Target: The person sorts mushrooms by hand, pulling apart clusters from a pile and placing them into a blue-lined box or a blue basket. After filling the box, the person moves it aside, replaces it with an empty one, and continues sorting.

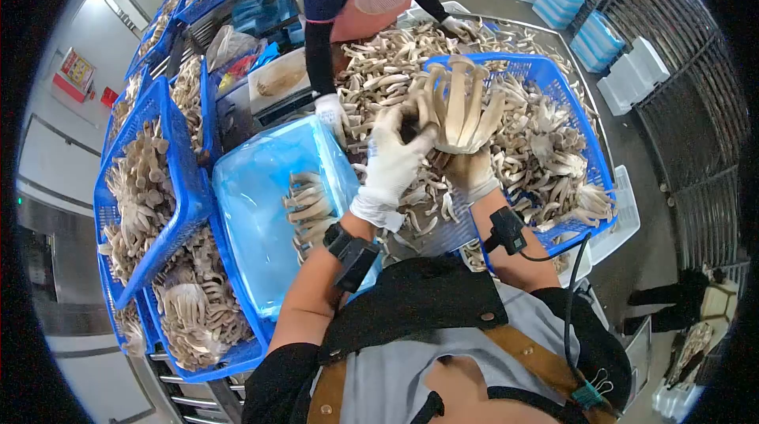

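My right hand (472, 171), in a stained white glove, holds up a cluster of long pale mushrooms (461, 112) from underneath at its base. My left hand (393, 151), in a white glove, is at the left side of that cluster, fingers curled around something dark that I cannot make out. Below and behind both hands lies a heap of loose mushrooms (379, 68). A blue basket (605, 163) full of mushrooms stands to the right. Left of my hands, a blue-lined container (261, 187) holds a short row of mushrooms (308, 207).
Across the table, a person in a pink apron (371, 9) has gloved hands at the heap. Blue mushroom baskets (186, 242) are stacked at the left. White foam boxes (632, 76) stand at the right by a rack. Another person (688, 297) is at the far right.
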Action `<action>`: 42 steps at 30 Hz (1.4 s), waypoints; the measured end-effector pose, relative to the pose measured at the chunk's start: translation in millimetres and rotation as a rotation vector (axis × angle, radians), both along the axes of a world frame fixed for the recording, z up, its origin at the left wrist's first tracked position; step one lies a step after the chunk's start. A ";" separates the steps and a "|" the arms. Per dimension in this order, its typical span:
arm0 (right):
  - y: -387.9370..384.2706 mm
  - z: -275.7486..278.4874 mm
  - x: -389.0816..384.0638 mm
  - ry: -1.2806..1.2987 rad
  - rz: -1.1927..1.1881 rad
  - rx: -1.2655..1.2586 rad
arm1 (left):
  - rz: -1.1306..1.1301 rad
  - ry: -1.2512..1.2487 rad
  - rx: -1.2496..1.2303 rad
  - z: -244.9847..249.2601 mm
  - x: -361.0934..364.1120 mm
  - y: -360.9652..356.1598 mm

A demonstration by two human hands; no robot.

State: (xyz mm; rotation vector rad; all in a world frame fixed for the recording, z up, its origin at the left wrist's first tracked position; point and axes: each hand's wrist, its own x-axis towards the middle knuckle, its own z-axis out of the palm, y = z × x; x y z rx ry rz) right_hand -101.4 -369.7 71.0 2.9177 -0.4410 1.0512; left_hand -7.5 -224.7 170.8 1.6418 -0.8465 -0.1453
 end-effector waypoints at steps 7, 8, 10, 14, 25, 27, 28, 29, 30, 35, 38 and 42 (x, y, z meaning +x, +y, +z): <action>-11.6 -4.6 -6.3 0.043 0.072 0.256 | -0.076 0.672 -0.217 -22.9 -31.0 22.8; -16.5 -15.3 -7.5 -0.053 0.192 0.624 | -0.107 0.514 -0.166 -34.3 -21.5 23.3; -11.7 -8.8 -3.3 -0.233 0.445 1.088 | -0.176 0.417 -0.085 -63.2 -5.1 29.2; 0.7 12.2 -10.8 -0.526 1.391 2.455 | -0.352 0.428 -0.303 -37.1 -4.7 27.4; 78.2 61.5 4.9 0.327 0.692 1.788 | -0.189 0.725 -0.573 -55.4 -8.6 75.5; 95.9 57.8 10.8 0.273 0.738 1.674 | -0.146 0.741 -0.607 -60.9 -10.7 81.8; 95.8 36.0 17.1 0.301 0.758 1.441 | -0.125 0.748 -0.624 -62.6 -12.1 85.6; 95.0 8.6 24.7 0.320 0.773 1.206 | -0.116 0.744 -0.623 -61.9 -12.7 92.0; 98.0 -3.0 30.2 0.286 0.817 1.172 | -0.109 0.743 -0.619 -60.0 -14.5 98.9; 130.0 62.3 51.5 0.511 0.721 1.524 | -0.175 0.710 -0.654 -76.7 4.9 120.3; 137.5 61.7 98.1 0.498 0.927 1.443 | -0.075 0.830 -0.754 -73.0 25.9 135.7; 159.6 70.9 177.9 0.750 0.893 0.914 | 0.244 0.634 -0.759 -119.9 73.8 135.3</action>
